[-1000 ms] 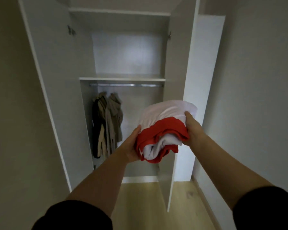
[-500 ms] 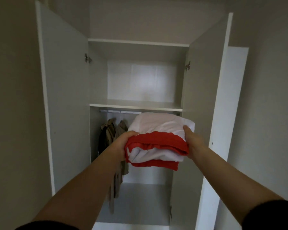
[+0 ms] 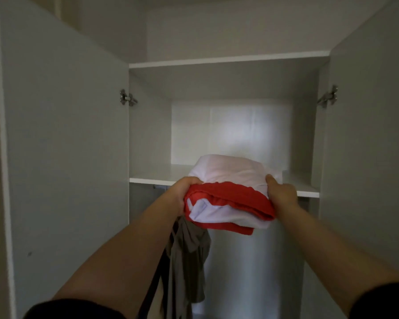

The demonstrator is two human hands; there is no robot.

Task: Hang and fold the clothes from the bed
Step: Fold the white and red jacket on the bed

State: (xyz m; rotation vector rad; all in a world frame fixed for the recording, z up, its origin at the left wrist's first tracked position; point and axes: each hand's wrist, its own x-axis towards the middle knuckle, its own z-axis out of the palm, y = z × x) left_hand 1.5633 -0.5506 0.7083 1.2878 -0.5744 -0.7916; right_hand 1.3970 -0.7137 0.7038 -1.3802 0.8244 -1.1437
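Gripped from both ends, a folded stack (image 3: pixel 228 199) of red and white clothes is held at the front edge of the shelf (image 3: pixel 152 180) in an open wardrobe (image 3: pixel 228 59). The left hand (image 3: pixel 182 192) is curled round the stack's left end. The right hand (image 3: pixel 281 195) is clamped on the right end, with the thumb laid on top. This two-sided hold is presumably meant to keep the folds together and the layers level. The stack's far part is seen over the shelf's front lip and its near part juts out in front of the shelf. Whether any of it rests on the board cannot be told. Below the shelf, grey-brown garments (image 3: pixel 187 256) are seen hanging, so the hanging work is judged at least partly done. Doors (image 3: pixel 62 157) are swung wide on either side of the shelf, which leaves room for both arms. Setting the stack down on the shelf is judged to be the step in hand.
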